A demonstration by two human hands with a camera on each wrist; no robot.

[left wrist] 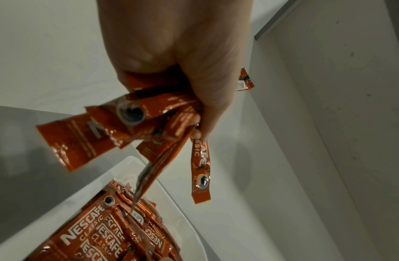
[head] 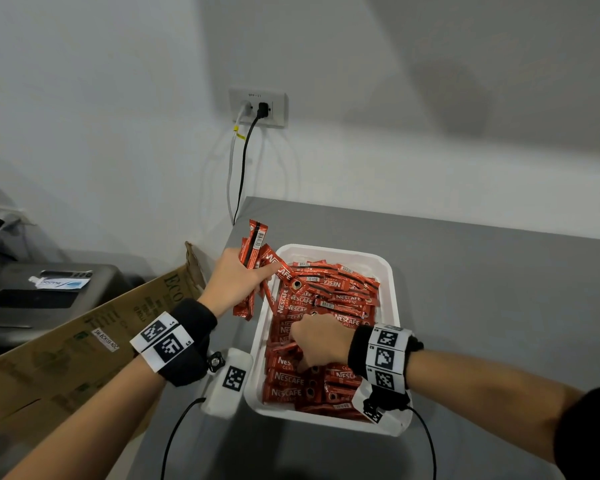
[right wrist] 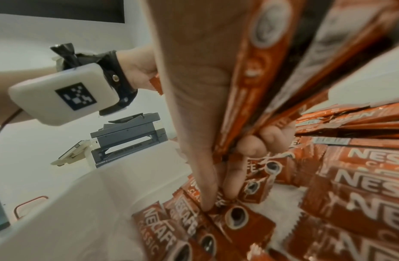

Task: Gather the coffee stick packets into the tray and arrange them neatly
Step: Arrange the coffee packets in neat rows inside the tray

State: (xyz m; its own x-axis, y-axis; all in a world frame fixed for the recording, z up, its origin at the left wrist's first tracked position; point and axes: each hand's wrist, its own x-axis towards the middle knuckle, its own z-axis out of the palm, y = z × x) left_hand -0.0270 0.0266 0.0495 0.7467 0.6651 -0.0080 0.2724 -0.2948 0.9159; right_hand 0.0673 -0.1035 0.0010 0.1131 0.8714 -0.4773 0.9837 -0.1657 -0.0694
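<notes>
1. We see a grey worktop [head: 482,289] against the wall; a cardboard box [head: 84,344] stands just beside its left edge.
2. A white tray [head: 394,271] sits on the worktop, filled with red packets [head: 340,292] lying in several directions; some overlap.
3. Our left hand [head: 238,277] is raised over the tray's left rim; its fingers are curled round a bundle [head: 253,251] of packets, ends sticking out above and below the fist.
4. Our right hand [head: 317,341] is down in the tray; thumb and fingers pinch packets in the pile, and more are tucked in the palm.
</notes>
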